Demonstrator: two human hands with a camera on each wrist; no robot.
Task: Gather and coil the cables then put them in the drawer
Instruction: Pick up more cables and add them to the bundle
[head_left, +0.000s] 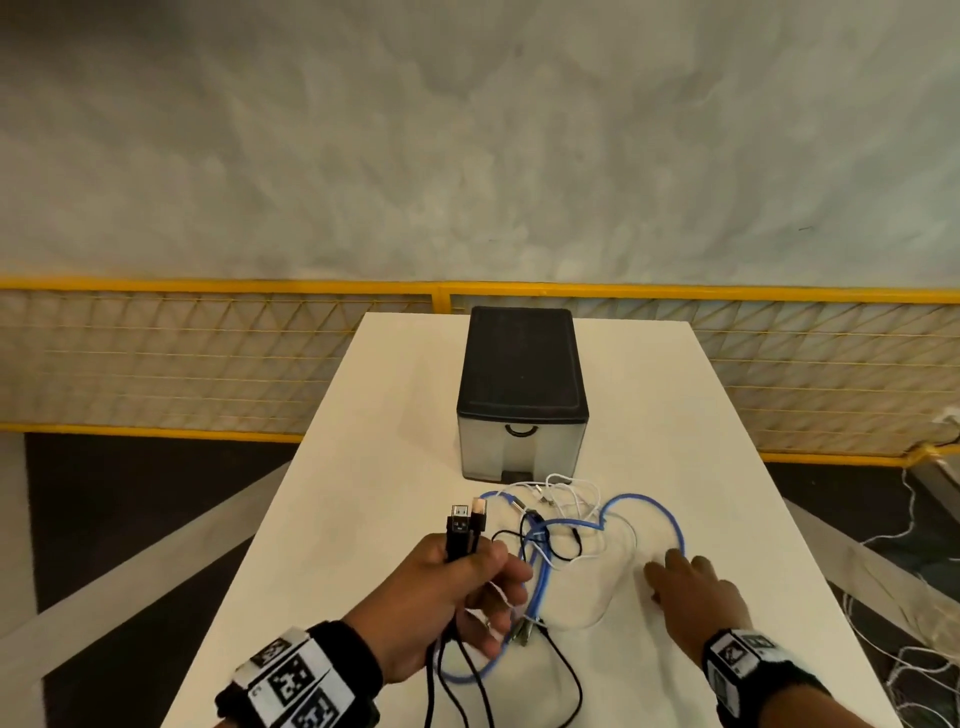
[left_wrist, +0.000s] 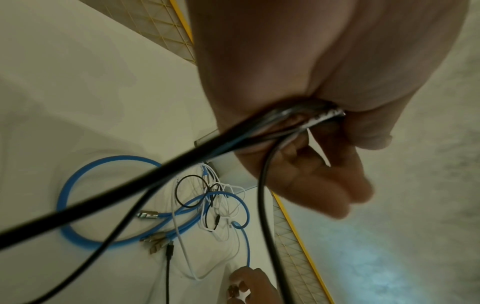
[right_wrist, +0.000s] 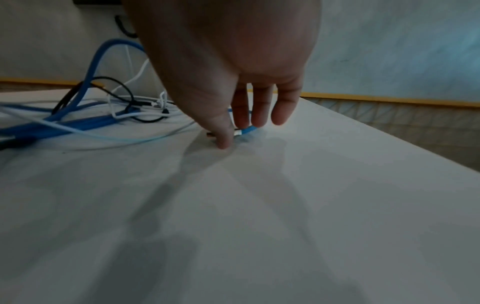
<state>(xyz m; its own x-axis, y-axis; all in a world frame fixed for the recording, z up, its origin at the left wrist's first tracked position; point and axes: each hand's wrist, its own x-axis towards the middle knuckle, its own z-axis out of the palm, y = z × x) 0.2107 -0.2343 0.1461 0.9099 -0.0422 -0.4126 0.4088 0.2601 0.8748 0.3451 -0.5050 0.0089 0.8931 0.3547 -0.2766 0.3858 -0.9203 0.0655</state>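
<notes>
Gripped in our left hand is a bunch of black cables, fingers curled round them so the plug ends stick up above the fist while the cords trail down off the near edge of the white table; the left wrist view shows those black cords running out from under the palm. Our right hand reaches down to the tabletop with fingers extended, and in the right wrist view its thumb and fingertips touch the table right at the plug end of the blue cable; whether they have pinched it we cannot tell. That blue cable loops across the table between our hands, tangled with thin white cables and a thin black one. Just beyond the tangle stands the small drawer unit, black on top, its drawer shut. Behind the table runs a yellow mesh fence.
</notes>
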